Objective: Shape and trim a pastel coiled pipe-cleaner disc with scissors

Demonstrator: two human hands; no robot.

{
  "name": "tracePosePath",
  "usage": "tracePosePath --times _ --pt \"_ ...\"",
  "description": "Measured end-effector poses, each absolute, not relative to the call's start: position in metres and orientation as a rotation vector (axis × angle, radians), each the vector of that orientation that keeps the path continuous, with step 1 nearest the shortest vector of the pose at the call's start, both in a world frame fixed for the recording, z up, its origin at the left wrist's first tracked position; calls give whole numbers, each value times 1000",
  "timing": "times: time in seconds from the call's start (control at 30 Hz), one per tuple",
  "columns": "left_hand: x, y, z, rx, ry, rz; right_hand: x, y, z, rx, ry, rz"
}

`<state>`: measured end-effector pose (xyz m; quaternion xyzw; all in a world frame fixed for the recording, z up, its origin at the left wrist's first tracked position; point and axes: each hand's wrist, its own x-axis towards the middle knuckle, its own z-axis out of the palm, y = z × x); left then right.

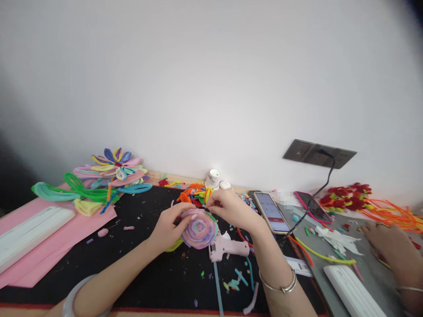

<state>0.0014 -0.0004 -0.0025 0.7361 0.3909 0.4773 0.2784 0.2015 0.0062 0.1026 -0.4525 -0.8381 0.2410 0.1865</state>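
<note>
A round spiral disc of fuzzy pipe cleaners (pixel 200 229), in pink, purple and peach coils, is held up over the black mat. Its left edge is pinched by my left hand (pixel 170 224), with the thumb across the front. My right hand (pixel 226 204) is closed in a pinch at the disc's upper right edge, where a short green strand shows; what sits between those fingertips is too small to make out. Just below and right of the disc lies a pale pink glue gun (pixel 231 248), with a blue-grey stick reaching toward the front edge.
Pipe-cleaner flowers (pixel 115 165) and green loops stand at the left on pink paper (pixel 42 259). A white paper cup (pixel 213 178) is by the wall. Right are a lit phone (pixel 271 213), a black cable (pixel 325 187), scraps, and another person's hand (pixel 380 237).
</note>
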Motion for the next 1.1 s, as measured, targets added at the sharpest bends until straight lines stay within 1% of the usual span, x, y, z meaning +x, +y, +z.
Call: tracePosePath --times 0.23,0.43,0.8,0.97,1.1 --pt "2 1 -3 1789 1069 1353 207 7 103 -1262 -2281 595" --pt "4 0 2 1585 1053 1438 206 10 96 -1330 -2355 672" --pt "7 3 3 1554 958 1177 201 14 91 -1268 -2385 747" --pt "6 4 2 1597 955 1162 199 16 88 -1282 -2366 756" --pt "5 5 5 1572 1018 1215 208 13 92 -1324 -2288 848"
